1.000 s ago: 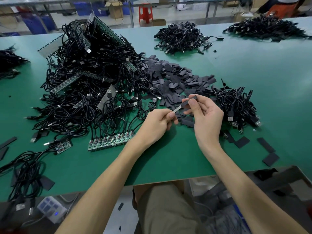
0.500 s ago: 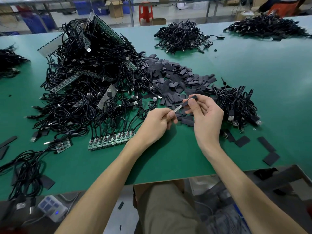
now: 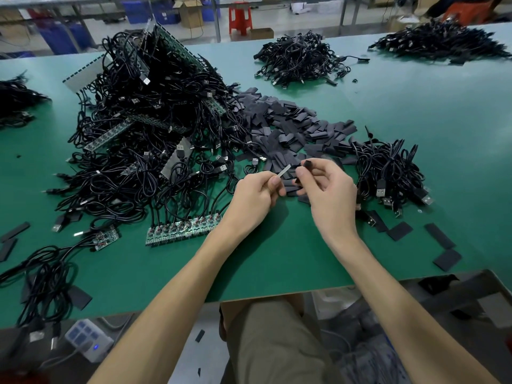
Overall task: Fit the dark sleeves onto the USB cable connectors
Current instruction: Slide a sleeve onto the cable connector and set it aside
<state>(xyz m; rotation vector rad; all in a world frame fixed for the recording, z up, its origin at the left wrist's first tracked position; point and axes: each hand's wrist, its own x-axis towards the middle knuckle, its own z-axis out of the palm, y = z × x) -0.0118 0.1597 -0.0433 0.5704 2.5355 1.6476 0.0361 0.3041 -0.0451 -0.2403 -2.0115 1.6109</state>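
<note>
Head view: your left hand [image 3: 255, 195] pinches the connector [image 3: 284, 171], pointing right and away. Your right hand [image 3: 329, 195] fingers clamp the sleeve [image 3: 307, 164] just beside its tip.

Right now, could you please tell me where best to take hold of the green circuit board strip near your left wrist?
Probably pinch the circuit board strip by its free left end, coming from the near side: it lies flat, and black cables leave its far long edge.

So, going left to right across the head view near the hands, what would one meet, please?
Small circuit board, strip of circuit boards, left hand, USB connector, dark sleeve, right hand, cable bundle, loose flat sleeves.
</note>
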